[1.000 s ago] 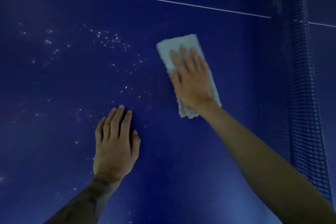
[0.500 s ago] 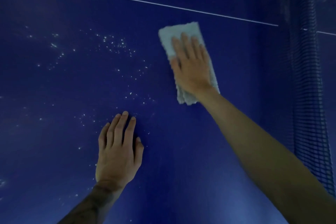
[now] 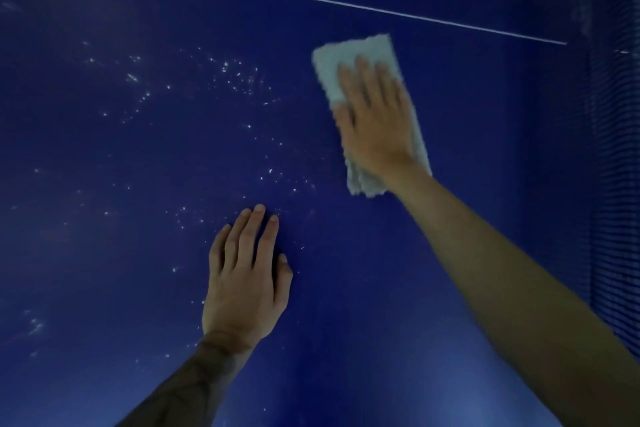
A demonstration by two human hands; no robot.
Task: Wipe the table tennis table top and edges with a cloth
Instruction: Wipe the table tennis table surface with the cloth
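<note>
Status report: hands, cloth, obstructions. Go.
Right hand flat on cloth, pressing it to table top. Left hand flat on table top. White specks left of cloth; net at right.

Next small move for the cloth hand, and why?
Probably slide the right hand, pressed flat on the folded white cloth, leftward. The white specks lie scattered on the blue table top just left of the cloth, while the strip between cloth and net looks clean. The left hand rests flat on the table, nearer the person.

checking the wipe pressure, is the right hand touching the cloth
Touching. The head view shows the right hand flat on the cloth, covering its middle.
</note>
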